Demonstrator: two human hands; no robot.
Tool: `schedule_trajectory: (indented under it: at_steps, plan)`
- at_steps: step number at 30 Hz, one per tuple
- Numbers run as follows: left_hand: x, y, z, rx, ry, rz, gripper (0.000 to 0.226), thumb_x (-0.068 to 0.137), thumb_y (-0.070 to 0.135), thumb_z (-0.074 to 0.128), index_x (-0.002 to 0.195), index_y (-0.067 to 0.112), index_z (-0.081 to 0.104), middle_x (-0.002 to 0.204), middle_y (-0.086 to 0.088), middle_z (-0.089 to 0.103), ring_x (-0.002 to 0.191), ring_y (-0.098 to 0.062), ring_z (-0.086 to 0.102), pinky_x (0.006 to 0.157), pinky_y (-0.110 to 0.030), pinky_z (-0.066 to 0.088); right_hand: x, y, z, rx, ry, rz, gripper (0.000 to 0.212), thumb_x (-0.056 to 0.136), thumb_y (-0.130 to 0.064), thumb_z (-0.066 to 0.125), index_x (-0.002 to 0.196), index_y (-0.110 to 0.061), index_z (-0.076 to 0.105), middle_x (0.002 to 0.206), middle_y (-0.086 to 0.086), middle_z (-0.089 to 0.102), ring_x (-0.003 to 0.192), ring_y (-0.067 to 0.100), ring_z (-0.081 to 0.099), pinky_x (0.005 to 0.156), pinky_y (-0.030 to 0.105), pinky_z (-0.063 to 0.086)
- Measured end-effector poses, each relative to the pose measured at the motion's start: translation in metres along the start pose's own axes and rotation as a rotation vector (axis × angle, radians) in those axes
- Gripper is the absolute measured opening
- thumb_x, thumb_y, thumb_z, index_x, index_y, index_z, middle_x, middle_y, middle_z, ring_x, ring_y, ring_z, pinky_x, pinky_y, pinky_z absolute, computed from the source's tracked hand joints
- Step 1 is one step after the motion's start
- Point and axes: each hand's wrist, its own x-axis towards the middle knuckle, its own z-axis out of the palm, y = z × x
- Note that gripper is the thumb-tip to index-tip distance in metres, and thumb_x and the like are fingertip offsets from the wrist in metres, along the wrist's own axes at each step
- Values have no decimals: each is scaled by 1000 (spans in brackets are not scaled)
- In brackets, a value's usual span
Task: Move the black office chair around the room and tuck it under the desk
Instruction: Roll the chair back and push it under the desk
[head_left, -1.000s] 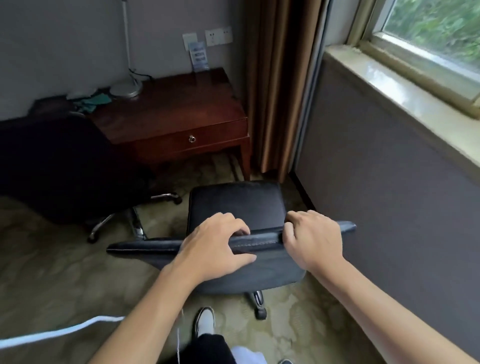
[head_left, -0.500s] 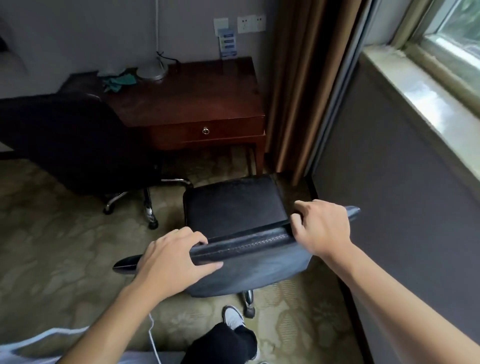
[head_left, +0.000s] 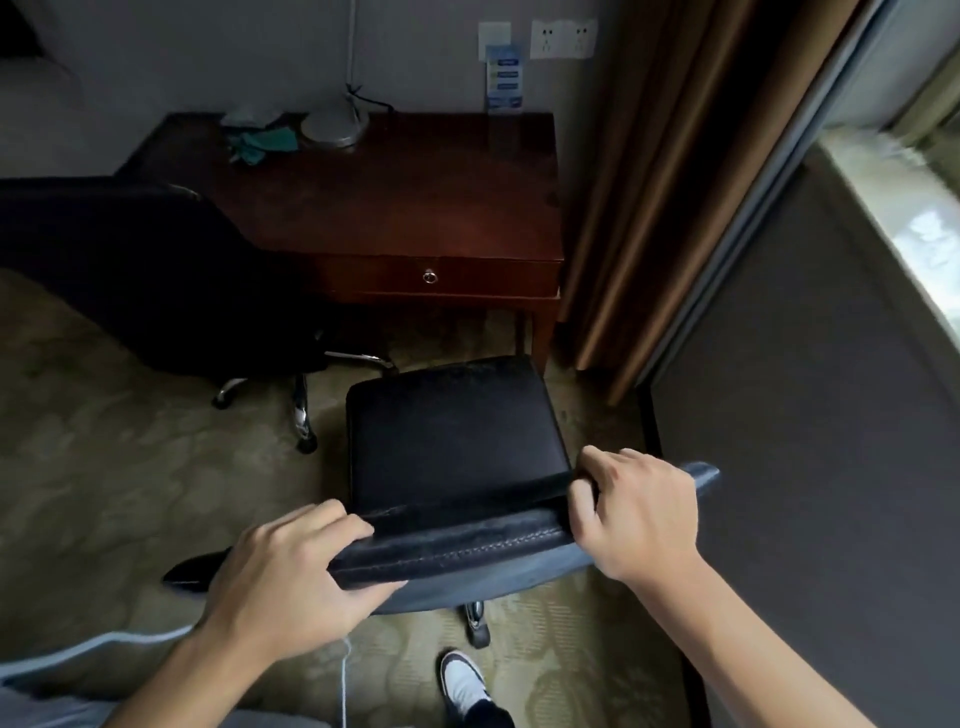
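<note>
Gripping the top edge of the chair (head_left: 457, 441) backrest, the left hand (head_left: 283, 582) and right hand (head_left: 641, 519) each curl their grip over the padded rim, clamped on it. Seat points toward the bench (head_left: 395, 208), just short of its near right leg, on carpet. Another chair (head_left: 156, 270) stands left. On casters it should roll easily; the stiff rim suits steering.

Bare forearms without sleeves, a white sneaker (head_left: 464, 680) with dark trim, and dark trousers (head_left: 488, 716) above it.
</note>
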Motion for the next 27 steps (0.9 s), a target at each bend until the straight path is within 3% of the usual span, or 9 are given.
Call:
schedule_trajectory:
  at_steps: [9,14,18,21,27]
  plan:
    - [46,-52,-4,19,-10,-80,32,63,59,75,76,29,73,71,15,60,64,-9,63,52,-25,48,67,-27,39,6,-66,-7,22,73,-28,42,55,-17,40,47,1,52,47,25,49,50,27,19]
    - [75,-77,-13,46,-74,-145,37,62,66,73,82,36,70,76,18,57,69,-1,57,55,-23,46,100,-39,50,29,-120,-26,23,75,-24,52,55,-16,44,50,1,55,49,26,52,50,27,24]
    - [78,-86,-16,56,-115,-132,39,62,65,77,85,34,71,78,18,59,71,1,57,54,-25,48,103,-43,49,5,-247,-72,23,84,-31,49,65,-18,55,67,1,64,65,23,59,60,33,39]
    - [82,-96,-18,35,-124,-115,39,63,66,76,85,34,71,78,18,58,71,-1,58,53,-29,51,104,-49,48,0,-288,-69,28,87,-36,39,72,-22,57,75,-2,66,72,20,60,66,33,42]
    - [87,-117,-24,51,-125,-35,39,65,66,73,82,30,73,75,18,58,69,-4,58,50,-24,45,101,-72,52,-7,-198,-11,30,78,-31,38,56,-17,52,56,1,59,55,25,57,54,32,41]
